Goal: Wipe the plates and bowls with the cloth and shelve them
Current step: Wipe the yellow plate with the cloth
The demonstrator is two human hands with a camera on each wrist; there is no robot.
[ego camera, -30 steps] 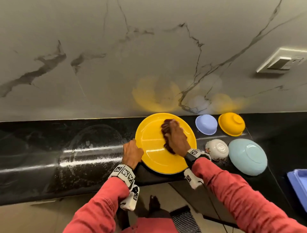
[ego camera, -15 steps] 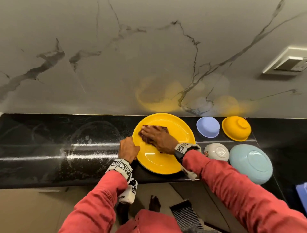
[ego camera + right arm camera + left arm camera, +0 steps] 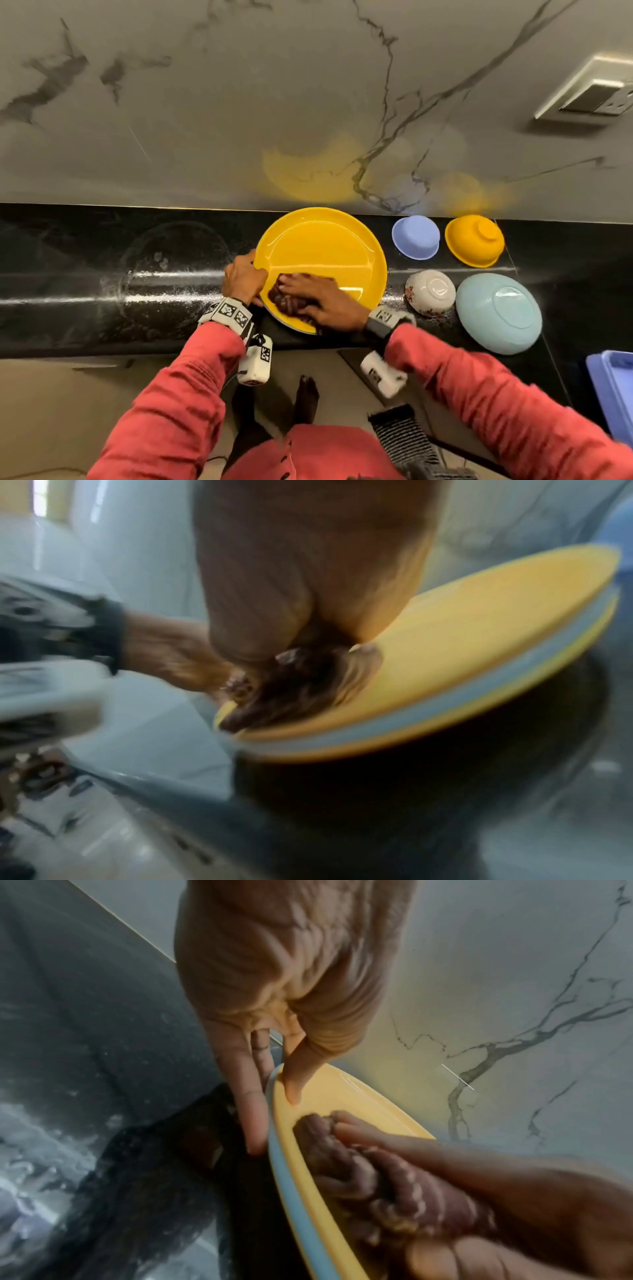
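Note:
A yellow plate (image 3: 325, 253) tops a small stack on the black counter; a pale blue rim (image 3: 294, 1185) shows beneath it. My left hand (image 3: 244, 279) pinches the plate's left rim, thumb (image 3: 291, 1085) on top and fingers (image 3: 253, 1110) underneath. My right hand (image 3: 323, 301) holds a bunched dark red cloth (image 3: 286, 299) and presses it on the plate's near-left part. The cloth (image 3: 383, 1175) bulges between the fingers. The right wrist view is blurred and shows the cloth (image 3: 291, 688) under the palm on the plate (image 3: 462, 656).
Right of the plate, upside down, stand a lilac bowl (image 3: 415, 237), a yellow bowl (image 3: 474, 241), a white flowered bowl (image 3: 430, 292) and a large pale blue dish (image 3: 498, 312). A blue tray (image 3: 613, 387) sits at the far right. A marble wall backs the counter (image 3: 102, 274).
My right hand has swept the cloth from the plate's far middle to its left side, then to its near-left part. The left hand stays on the rim.

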